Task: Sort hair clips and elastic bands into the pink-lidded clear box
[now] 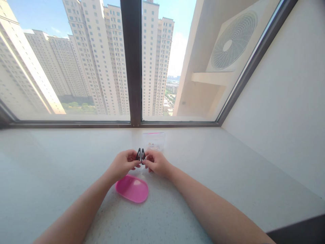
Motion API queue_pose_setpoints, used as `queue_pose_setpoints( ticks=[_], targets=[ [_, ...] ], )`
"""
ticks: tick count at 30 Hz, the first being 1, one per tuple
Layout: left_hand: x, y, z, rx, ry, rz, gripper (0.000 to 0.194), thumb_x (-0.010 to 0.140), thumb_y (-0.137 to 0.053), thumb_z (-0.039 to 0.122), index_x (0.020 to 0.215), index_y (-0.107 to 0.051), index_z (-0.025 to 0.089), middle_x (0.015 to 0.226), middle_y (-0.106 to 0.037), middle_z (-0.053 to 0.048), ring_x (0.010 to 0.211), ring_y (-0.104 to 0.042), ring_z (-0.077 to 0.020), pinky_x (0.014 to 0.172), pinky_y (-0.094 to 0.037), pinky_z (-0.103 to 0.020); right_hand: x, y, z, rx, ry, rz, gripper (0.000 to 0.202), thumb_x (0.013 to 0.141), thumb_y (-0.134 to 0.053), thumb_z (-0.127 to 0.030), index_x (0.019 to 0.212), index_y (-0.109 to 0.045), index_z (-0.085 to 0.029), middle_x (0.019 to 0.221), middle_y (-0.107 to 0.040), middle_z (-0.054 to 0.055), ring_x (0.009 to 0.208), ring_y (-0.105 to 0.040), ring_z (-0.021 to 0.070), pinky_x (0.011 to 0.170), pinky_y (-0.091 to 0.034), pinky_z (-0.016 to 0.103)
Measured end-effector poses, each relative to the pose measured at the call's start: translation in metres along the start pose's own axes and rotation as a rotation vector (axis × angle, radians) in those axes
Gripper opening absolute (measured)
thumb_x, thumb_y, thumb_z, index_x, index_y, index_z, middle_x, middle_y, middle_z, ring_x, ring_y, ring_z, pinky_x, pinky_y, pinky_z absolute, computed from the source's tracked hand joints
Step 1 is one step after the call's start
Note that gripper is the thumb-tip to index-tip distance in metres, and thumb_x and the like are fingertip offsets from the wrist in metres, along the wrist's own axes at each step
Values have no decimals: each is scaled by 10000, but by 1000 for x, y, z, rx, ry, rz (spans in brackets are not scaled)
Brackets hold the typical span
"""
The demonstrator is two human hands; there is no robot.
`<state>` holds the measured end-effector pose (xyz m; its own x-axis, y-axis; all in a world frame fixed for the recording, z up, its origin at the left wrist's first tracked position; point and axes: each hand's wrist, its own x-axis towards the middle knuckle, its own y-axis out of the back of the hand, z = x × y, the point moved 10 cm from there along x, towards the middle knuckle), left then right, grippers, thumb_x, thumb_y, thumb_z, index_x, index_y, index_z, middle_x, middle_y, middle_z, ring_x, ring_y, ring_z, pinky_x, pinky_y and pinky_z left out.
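Note:
Two black snap hair clips stand upright side by side, one in each hand. My left hand (127, 161) pinches the left hair clip (138, 154) between thumb and fingers. In my right hand (155, 160) the right hair clip (143, 154) is pinched the same way. The clips are very close together; whether they touch I cannot tell. Just below my left hand lies a shallow pink oval dish (134, 189), with nothing visible in it. Behind my right hand is a clear zip bag (158, 137) with small items inside, too small to name and partly hidden.
The pale speckled sill (61, 162) runs up to a dark-framed window (135, 84). A white wall (284, 101) closes off the right side. Beyond the glass are tall buildings and an air conditioner unit (233, 40). A dark edge (302, 230) shows at the lower right.

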<state>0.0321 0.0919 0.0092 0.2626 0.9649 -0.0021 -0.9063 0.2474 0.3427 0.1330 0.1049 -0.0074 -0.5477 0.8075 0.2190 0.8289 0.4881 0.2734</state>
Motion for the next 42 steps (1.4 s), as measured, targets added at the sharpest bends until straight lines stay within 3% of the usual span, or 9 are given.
queue_pose_setpoints(
  ticks=[14, 28, 42],
  targets=[
    [1, 3, -6, 146, 0, -18, 185, 763, -592, 328, 808, -559, 152, 731, -670, -49, 635, -670, -207, 504, -465, -263, 0, -5, -6, -15, 28, -10, 377, 774, -548, -162, 1138, -460, -200, 591, -494, -74, 443, -521, 81, 403, -447, 170],
    [3, 5, -10, -16, 42, 10, 267, 786, -522, 343, 970, -413, 184, 765, -683, -48, 565, -652, -185, 469, -436, -253, -1, -10, 1, 27, -74, -62, 483, 747, -533, -145, 1221, -454, -190, 594, -500, -64, 452, -547, 95, 384, -440, 167],
    [3, 4, -10, -63, 56, 18, 339, 748, -543, 359, 1007, -403, 192, 738, -693, -41, 536, -653, -179, 448, -413, -232, -2, -8, -4, 16, -38, -48, 511, 726, -534, -120, 1225, -450, -195, 573, -499, -76, 426, -521, 82, 385, -419, 157]
  ],
)
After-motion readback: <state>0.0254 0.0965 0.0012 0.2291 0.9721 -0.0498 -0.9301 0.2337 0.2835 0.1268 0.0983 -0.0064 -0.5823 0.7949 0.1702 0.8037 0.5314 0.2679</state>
